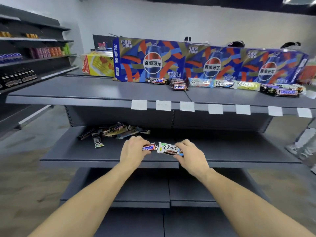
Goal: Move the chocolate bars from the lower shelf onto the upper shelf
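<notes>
Over the lower shelf (71, 151), my left hand (134, 150) grips a Snickers bar (148, 147) with a red and white label. My right hand (189, 152) grips a white and green Dove bar (168, 148); the two bars meet end to end between my hands. A loose pile of chocolate bars (112, 131) lies at the back left of the lower shelf, with one Dove bar (97, 141) apart in front of it. On the upper shelf (85, 93), a row of Snickers bars (177, 85) and Dove bars (224, 84) lies in front of the boxes.
Three blue Pepsi cartons (212, 64) stand along the back of the upper shelf, a yellow box (98, 63) to their left. White price tags (163, 105) hang on the shelf's front edge. Another stocked shelving unit (25, 53) stands at left. A person's legs (306, 142) show at right.
</notes>
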Action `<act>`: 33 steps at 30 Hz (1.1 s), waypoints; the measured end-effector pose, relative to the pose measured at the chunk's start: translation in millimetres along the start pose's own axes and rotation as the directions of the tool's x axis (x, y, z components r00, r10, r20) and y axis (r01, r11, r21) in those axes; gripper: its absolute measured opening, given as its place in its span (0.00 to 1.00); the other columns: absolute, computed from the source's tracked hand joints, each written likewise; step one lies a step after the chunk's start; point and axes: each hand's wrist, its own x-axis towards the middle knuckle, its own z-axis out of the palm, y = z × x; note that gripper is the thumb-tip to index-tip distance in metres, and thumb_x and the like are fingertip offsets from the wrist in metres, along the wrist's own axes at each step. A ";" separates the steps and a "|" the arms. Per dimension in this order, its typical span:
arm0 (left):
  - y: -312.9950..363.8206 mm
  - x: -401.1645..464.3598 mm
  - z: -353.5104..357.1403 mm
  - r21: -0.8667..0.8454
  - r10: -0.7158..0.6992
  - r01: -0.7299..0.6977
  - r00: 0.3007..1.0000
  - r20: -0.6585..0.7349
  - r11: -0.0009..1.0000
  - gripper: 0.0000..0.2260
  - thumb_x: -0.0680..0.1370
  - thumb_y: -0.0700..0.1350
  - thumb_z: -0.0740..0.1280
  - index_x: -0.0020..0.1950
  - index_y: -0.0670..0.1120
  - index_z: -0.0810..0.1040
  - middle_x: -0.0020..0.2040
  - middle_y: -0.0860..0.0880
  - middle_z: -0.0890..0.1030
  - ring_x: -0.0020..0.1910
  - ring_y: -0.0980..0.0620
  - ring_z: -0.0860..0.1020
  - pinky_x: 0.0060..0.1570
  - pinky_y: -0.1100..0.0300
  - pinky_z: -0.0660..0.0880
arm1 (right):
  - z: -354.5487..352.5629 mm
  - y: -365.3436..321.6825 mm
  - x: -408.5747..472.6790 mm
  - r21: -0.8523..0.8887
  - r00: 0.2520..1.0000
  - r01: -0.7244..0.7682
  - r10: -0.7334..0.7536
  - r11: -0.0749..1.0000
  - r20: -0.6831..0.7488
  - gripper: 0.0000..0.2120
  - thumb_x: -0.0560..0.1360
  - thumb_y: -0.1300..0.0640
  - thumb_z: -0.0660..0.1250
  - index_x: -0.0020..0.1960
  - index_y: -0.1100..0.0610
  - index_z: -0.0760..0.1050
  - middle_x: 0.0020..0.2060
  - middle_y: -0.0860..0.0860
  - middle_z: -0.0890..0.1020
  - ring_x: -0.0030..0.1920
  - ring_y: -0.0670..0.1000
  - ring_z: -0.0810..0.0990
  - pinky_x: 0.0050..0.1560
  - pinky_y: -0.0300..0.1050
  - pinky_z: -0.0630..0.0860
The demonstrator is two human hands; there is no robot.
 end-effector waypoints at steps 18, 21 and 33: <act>140.2 31.8 -84.8 -0.154 0.003 -0.046 0.962 -0.271 0.987 0.26 0.72 0.45 0.74 0.66 0.55 0.67 0.51 0.54 0.77 0.49 0.56 0.75 0.45 0.59 0.77 | -147.9 67.8 -3.1 -0.092 0.955 0.064 -0.088 0.994 -0.285 0.20 0.77 0.48 0.68 0.67 0.51 0.72 0.59 0.48 0.74 0.58 0.51 0.73 0.47 0.47 0.76; 147.2 51.1 -86.2 -0.145 0.030 -0.073 0.960 -0.279 0.987 0.25 0.71 0.45 0.75 0.64 0.54 0.68 0.51 0.53 0.78 0.49 0.55 0.76 0.47 0.58 0.78 | -165.1 81.4 12.7 -0.096 0.946 0.057 -0.085 0.994 -0.311 0.20 0.77 0.48 0.68 0.67 0.52 0.72 0.57 0.49 0.74 0.57 0.52 0.73 0.48 0.48 0.77; 147.7 158.0 -73.3 -0.196 0.016 -0.073 0.960 -0.279 0.978 0.19 0.70 0.49 0.76 0.57 0.52 0.73 0.52 0.52 0.78 0.49 0.54 0.77 0.50 0.57 0.76 | -183.6 112.8 111.6 -0.126 0.933 0.055 -0.096 0.991 -0.346 0.20 0.77 0.50 0.68 0.68 0.52 0.71 0.59 0.48 0.74 0.60 0.51 0.71 0.48 0.48 0.76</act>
